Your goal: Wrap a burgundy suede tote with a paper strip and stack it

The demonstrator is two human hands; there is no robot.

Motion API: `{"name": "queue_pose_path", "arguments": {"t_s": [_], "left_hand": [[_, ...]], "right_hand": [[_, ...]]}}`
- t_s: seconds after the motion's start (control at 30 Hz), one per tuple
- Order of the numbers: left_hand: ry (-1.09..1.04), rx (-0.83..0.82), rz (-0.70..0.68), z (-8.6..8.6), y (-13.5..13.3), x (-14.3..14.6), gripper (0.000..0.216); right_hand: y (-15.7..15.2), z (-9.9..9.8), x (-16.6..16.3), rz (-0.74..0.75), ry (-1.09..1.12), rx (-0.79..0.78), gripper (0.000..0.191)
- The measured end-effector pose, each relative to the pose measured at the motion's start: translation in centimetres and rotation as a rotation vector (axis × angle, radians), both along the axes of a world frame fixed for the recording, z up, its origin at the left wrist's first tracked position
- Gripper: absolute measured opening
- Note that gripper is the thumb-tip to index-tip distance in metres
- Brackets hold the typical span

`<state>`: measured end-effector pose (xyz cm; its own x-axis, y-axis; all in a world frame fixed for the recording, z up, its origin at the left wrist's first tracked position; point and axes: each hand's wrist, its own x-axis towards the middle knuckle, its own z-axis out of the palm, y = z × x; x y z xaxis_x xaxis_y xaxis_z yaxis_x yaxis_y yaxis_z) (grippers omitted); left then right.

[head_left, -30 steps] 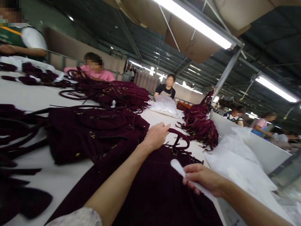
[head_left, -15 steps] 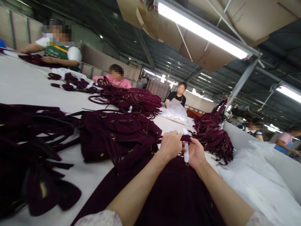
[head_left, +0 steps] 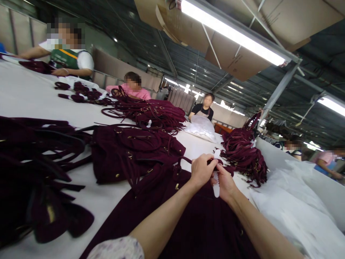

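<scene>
Over the large maroon bag (head_left: 194,219) in front of me, my two hands meet at a maroon strap (head_left: 229,168). My left hand (head_left: 202,169) is closed, its thumb and fingers pinching the strap. Against it, my right hand (head_left: 226,182) is closed too, gripping the strap from the other side. A white strip (head_left: 216,189) stands upright between the hands, its ends showing above and below the strap; fingers hide its middle. Left of my hands lies another maroon bag (head_left: 107,158) with straps and brass-coloured fittings.
Maroon straps lie heaped at the far middle (head_left: 159,113) and at the right (head_left: 245,154). More maroon pieces (head_left: 51,212) fill the near left. White plastic sheets (head_left: 293,201) lie on the right. Across the white table (head_left: 29,93), several people work.
My hands have drawn together and moved slightly down and right, with the strap and white strip between them. My right hand's fingers have closed in from a more open palm.
</scene>
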<state>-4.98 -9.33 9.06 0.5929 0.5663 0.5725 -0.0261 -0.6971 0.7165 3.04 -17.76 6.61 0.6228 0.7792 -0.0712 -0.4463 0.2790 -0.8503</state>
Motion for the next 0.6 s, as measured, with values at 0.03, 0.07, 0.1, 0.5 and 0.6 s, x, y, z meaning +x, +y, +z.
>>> {"name": "queue_pose_path", "arguments": {"t_s": [0.03, 0.07, 0.1, 0.5, 0.6], "left_hand": [[-0.028, -0.070, -0.019, -0.1, -0.1, 0.1, 0.015], [-0.040, -0.124, -0.034, -0.2, -0.2, 0.2, 0.012], [-0.038, -0.157, -0.048, -0.2, -0.3, 0.2, 0.011], [-0.282, -0.055, -0.122, 1.7, 1.1, -0.4, 0.012], [-0.256, -0.043, -0.173, 2.1, 1.1, -1.0, 0.014]], "right_hand": [[-0.1, 0.1, -0.3, -0.010, 0.004, -0.046, 0.025], [-0.2, 0.3, -0.6, -0.017, 0.005, -0.095, 0.025], [-0.4, 0.5, -0.9, -0.013, 0.000, -0.140, 0.026], [-4.8, 6.8, -2.4, -0.052, -0.689, -0.443, 0.032], [-4.5, 7.5, -2.6, -0.032, -0.641, -0.259, 0.036]]}}
